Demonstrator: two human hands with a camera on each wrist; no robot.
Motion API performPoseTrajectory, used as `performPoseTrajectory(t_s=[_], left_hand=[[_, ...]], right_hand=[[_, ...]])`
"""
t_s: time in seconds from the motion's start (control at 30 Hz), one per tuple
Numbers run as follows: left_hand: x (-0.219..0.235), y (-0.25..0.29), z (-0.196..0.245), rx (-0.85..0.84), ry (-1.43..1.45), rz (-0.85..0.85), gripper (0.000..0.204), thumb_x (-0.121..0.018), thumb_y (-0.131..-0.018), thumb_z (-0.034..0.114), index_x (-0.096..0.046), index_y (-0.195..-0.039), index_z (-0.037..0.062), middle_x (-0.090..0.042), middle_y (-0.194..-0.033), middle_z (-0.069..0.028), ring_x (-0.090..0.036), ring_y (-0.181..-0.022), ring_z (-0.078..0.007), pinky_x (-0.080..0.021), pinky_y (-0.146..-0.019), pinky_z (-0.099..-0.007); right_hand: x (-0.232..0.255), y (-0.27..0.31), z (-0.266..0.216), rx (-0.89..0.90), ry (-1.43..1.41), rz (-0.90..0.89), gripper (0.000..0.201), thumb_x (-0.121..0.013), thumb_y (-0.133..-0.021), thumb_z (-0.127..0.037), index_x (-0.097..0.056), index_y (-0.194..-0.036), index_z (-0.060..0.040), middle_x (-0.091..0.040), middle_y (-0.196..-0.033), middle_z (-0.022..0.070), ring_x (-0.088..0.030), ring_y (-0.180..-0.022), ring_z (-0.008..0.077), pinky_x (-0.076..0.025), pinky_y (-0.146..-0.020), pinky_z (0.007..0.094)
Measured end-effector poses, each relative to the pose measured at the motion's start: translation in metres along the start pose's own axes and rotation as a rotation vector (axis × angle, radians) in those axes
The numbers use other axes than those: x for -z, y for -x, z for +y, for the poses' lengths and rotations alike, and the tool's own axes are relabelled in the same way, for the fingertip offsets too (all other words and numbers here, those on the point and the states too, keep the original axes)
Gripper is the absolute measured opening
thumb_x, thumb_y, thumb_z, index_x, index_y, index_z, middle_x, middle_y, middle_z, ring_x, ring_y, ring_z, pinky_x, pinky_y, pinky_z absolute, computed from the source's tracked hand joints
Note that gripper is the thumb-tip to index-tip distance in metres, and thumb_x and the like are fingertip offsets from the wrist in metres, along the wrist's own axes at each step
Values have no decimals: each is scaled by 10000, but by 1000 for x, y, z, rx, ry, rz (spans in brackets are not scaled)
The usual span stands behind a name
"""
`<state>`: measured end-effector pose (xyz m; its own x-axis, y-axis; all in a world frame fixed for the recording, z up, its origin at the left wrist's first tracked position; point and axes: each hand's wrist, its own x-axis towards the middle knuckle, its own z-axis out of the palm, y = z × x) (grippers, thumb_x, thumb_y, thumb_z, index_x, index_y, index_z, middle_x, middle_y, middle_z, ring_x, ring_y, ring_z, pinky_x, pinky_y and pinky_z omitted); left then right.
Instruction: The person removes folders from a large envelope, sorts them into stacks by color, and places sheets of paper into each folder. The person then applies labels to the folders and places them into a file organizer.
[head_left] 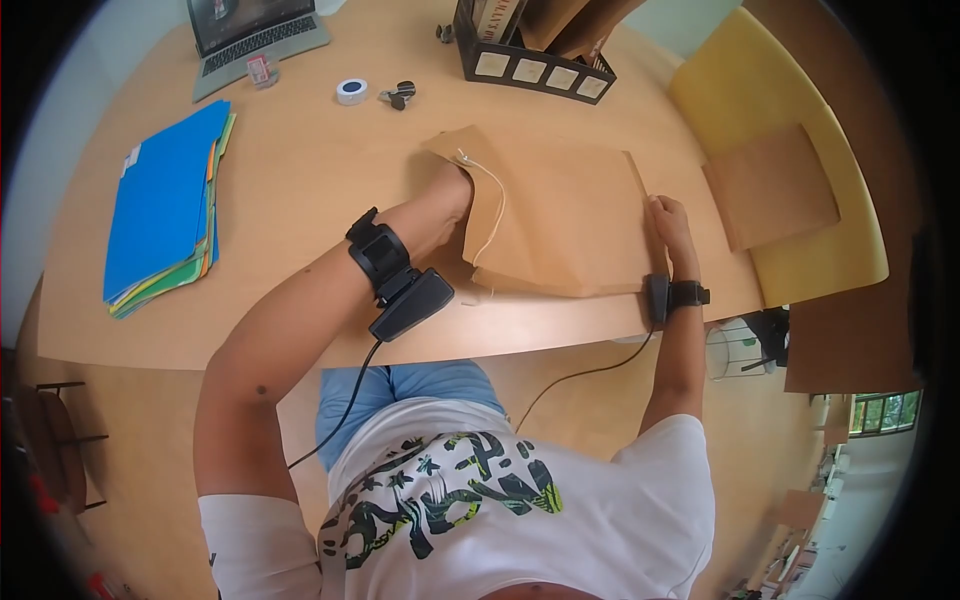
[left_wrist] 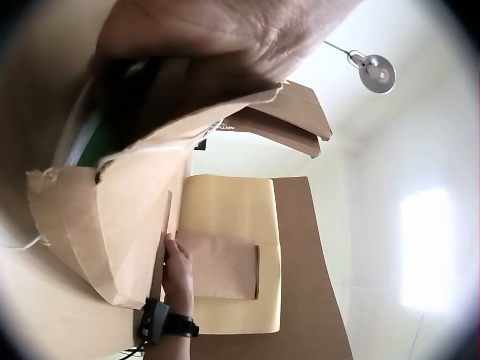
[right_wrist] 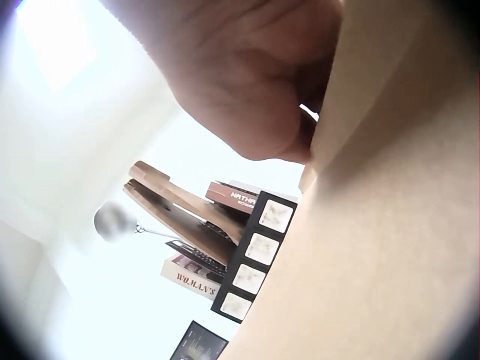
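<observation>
A large brown paper envelope (head_left: 560,215) lies on the table, its mouth facing left and a white string (head_left: 497,205) hanging at the flap. My left hand (head_left: 452,192) reaches into that mouth, its fingers hidden inside. In the left wrist view the palm is at the opening, with something dark green (left_wrist: 112,131) and a whitish edge showing within; I cannot tell whether the hand grips it. At the envelope's closed right side, my right hand (head_left: 676,226) pinches the edge between thumb and curled fingers. Both wrists wear black straps with small cameras.
Blue and coloured folders (head_left: 165,200) are stacked at the left. Toward the back stand a laptop (head_left: 262,50), a white roll (head_left: 352,91), a black clip (head_left: 400,95) and a black file holder (head_left: 535,72) with books. A yellow chair (head_left: 775,110) adjoins the table's right edge.
</observation>
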<state>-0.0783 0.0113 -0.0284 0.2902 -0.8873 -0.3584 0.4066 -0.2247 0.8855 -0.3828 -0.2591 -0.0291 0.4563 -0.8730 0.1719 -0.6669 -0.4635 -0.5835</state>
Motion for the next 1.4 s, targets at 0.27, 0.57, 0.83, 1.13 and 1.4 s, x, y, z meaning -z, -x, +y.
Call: performPoseTrajectory(t_s=[0.27,0.57,0.83,1.13,1.4], left_hand=[[-18,69,11,6,309,-141,386,-462,-980,347,-532,-1207,43,-629,-1091,-98,-651,-931,-182,-539,-810,-278],[-19,53,8,-53,283,-220,388,-474,-976,350,-521,-1223,53,-614,-1122,-86,-626,-978,-184,-525,-832,-298],[42,83,9,-140,267,-196,393,-485,-972,352,-511,-1236,63,-600,-1150,-75,-604,-1019,-185,-513,-851,-315],[94,109,63,-227,319,-58,380,-544,-927,108,-482,-1290,11,-592,-1194,-139,-628,-1027,-221,-533,-877,-340],[196,180,86,-468,328,178,350,-558,-897,46,-483,-1225,-50,-601,-1139,-166,-645,-987,-256,-568,-834,-343]], right_hand=[[1,4,-9,11,-12,-12,402,-504,-921,-306,-613,-794,60,-553,-629,82,-500,-619,142,-423,-588,324],[5,-18,-29,-188,-197,-167,565,-496,-923,-467,-613,-1084,63,-671,-936,108,-609,-832,183,-471,-754,299],[-15,-9,-91,-130,-942,-302,474,-465,-981,-369,-567,-1181,48,-642,-1133,117,-618,-994,176,-480,-877,300],[-53,-63,-61,-82,-804,-219,482,-469,-979,-368,-592,-1116,77,-647,-1036,114,-610,-911,184,-475,-821,302],[6,-108,16,-125,259,96,570,-534,-917,-483,-572,-1171,26,-613,-1005,197,-590,-925,230,-469,-814,339]])
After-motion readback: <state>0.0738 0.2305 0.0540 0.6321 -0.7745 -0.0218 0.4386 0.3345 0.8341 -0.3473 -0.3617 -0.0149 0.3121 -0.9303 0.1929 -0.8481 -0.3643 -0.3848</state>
